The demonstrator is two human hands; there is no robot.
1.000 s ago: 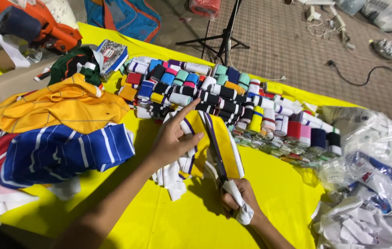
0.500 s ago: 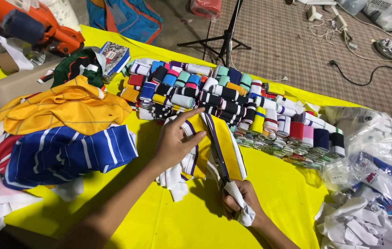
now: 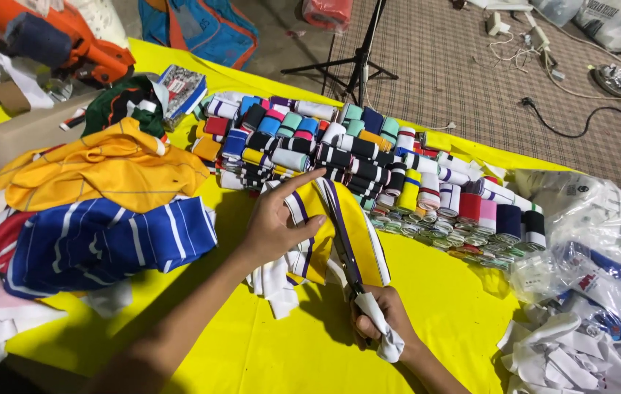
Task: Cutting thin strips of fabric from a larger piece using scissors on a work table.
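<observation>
Yellow strip [image 3: 358, 233]: pinned flat under my left grip [image 3: 277, 222], fingers spread.
Scissors [image 3: 343, 244]: my right grip [image 3: 380, 321] clenched round the wrapped handles, blades along the strip's striped edge.
Rolls [image 3: 369, 157]: crowded just beyond.
Tabletop [image 3: 442, 306]: bare yellow beside my right grip.

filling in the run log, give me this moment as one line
left hand: pressing yellow striped fabric strip flat | right hand: holding scissors, blades along strip | behind: rolled trims

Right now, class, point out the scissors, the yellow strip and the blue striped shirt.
scissors [image 3: 343, 244], head view, on the blades.
yellow strip [image 3: 361, 233], head view, on its middle.
blue striped shirt [image 3: 106, 241], head view, on its folded front.
</observation>
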